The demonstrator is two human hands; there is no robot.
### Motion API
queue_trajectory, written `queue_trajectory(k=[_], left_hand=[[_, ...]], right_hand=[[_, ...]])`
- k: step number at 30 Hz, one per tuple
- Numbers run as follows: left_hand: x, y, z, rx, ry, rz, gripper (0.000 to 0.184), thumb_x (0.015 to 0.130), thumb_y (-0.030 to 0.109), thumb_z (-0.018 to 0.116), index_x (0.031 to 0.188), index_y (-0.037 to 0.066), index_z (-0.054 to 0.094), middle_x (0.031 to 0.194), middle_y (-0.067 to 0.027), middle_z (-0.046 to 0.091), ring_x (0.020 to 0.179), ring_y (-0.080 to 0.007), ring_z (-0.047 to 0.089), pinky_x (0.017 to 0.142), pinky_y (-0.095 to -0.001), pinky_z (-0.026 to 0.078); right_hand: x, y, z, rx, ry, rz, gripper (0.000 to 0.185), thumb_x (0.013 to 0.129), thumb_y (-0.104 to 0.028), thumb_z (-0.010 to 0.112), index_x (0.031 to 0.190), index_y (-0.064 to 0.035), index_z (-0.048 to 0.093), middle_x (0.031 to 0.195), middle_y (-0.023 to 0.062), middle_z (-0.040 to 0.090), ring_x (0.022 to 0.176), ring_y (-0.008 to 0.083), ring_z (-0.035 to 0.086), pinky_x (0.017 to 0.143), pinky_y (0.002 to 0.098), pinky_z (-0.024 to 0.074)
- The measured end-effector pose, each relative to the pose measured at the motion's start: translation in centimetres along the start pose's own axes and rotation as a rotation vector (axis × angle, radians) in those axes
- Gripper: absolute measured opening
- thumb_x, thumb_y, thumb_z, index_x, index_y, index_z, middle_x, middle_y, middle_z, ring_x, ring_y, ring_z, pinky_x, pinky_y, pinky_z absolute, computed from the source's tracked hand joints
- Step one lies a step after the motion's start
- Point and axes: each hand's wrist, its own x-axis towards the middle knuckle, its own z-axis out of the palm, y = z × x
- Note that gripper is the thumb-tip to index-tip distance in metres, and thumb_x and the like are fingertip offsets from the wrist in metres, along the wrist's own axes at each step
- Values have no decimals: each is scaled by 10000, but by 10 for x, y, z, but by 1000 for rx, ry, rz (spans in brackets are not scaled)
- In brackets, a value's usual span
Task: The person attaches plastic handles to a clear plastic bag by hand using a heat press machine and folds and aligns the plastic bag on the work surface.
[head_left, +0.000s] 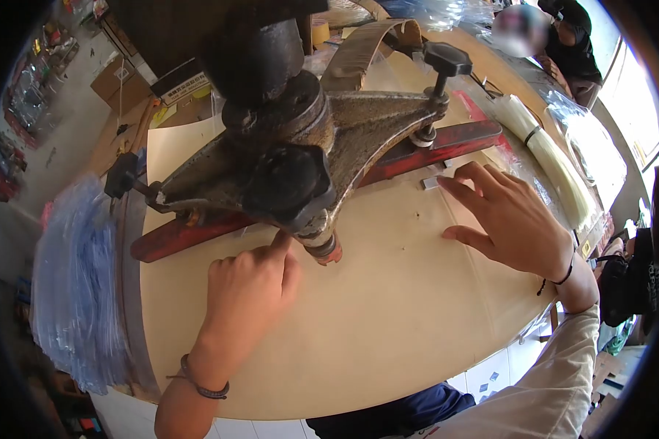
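Note:
A dark metal press head (293,146) with black knobs stands over a tan sheet (373,322), a long red bar (439,150) fixed beneath its arms. My left hand (252,282) lies on the sheet near the press's lower tip, its index finger reaching to the red bar; what its fingertips touch is hidden. My right hand (501,212) is over the sheet on the right, thumb and fingers apart. Beside its index fingertip lies a small silvery piece (430,183); I cannot tell whether they touch.
Clear bluish plastic sheets (77,285) hang in a stack at the left edge. A bundle of pale strips (545,154) with a black tie lies at the right. Behind stand a curved brown strip (362,55) and a cardboard box (117,84). Another person (575,51) is at the upper right.

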Motion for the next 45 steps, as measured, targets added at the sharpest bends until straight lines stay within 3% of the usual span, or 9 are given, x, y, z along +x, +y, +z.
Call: queue_trajectory(k=[1, 2, 4, 10, 17, 23, 28, 37, 45], left_hand=[[0, 2, -2, -30, -30, -35, 195, 868, 130, 625, 716, 9, 622, 599, -182, 617, 543, -385, 626, 553, -494, 508], [0, -1, 0, -4, 4, 1, 114, 878, 133, 622, 853, 25, 652, 582, -151, 611, 518, -356, 625, 524, -467, 506], [-1, -6, 6, 45, 74, 76, 264, 896, 139, 616, 1128, 58, 712, 547, -89, 599, 469, -297, 622, 466, -414, 502], [0, -6, 4, -10, 54, 72, 100, 910, 132, 617, 880, 52, 669, 531, -108, 592, 477, -314, 627, 463, -427, 500], [1, -4, 0, -19, 5, 33, 123, 926, 144, 610, 883, 50, 675, 589, -133, 644, 547, -339, 668, 528, -455, 532], [1, -2, 2, -33, 0, 26, 128, 929, 147, 605, 920, 51, 688, 660, -139, 679, 594, -340, 682, 563, -470, 542], [1, -3, -2, -26, -24, 12, 129, 929, 158, 610, 907, 56, 686, 660, -142, 675, 585, -340, 677, 560, -473, 542], [-2, -7, 7, 50, 38, 56, 357, 919, 201, 613, 1258, 113, 682, 577, -98, 622, 516, -308, 645, 516, -446, 528], [-6, -9, 2, 50, 14, 44, 451, 909, 177, 601, 1346, 92, 671, 542, -67, 591, 465, -274, 605, 492, -415, 502]], right_hand=[[1, -3, -4, 13, -51, 36, 641, 971, -459, 660, 1453, -59, 525, 1241, 135, 592, 1066, 340, 634, 936, 448, 501], [2, -4, -5, 27, -101, 72, 639, 973, -462, 658, 1454, -63, 525, 1209, 132, 605, 1032, 341, 644, 920, 445, 503], [3, -2, 1, 23, -57, 58, 643, 981, -473, 645, 1460, -63, 519, 1119, 131, 626, 971, 344, 649, 909, 447, 499], [8, 1, 11, 37, -30, 60, 648, 1004, -491, 606, 1478, -63, 496, 999, 144, 650, 921, 340, 650, 922, 455, 487], [6, 9, 23, -28, 111, -18, 637, 1043, -504, 519, 1430, 2, 515, 914, 133, 678, 803, 330, 673, 776, 423, 514], [7, 1, 9, 16, -76, 121, 670, 1046, -525, 501, 1426, 26, 526, 602, 136, 630, 581, 351, 648, 583, 444, 486], [10, -1, 3, 57, -178, 196, 700, 1019, -528, 563, 1511, -45, 442, 669, 174, 654, 671, 401, 655, 664, 471, 481], [12, -4, 0, 76, -157, 198, 661, 1015, -482, 584, 1513, -68, 450, 708, 177, 682, 697, 385, 683, 661, 484, 496], [14, -2, 12, 107, -106, 168, 697, 1005, -430, 618, 1560, -68, 402, 702, 188, 663, 665, 399, 648, 655, 491, 466]])
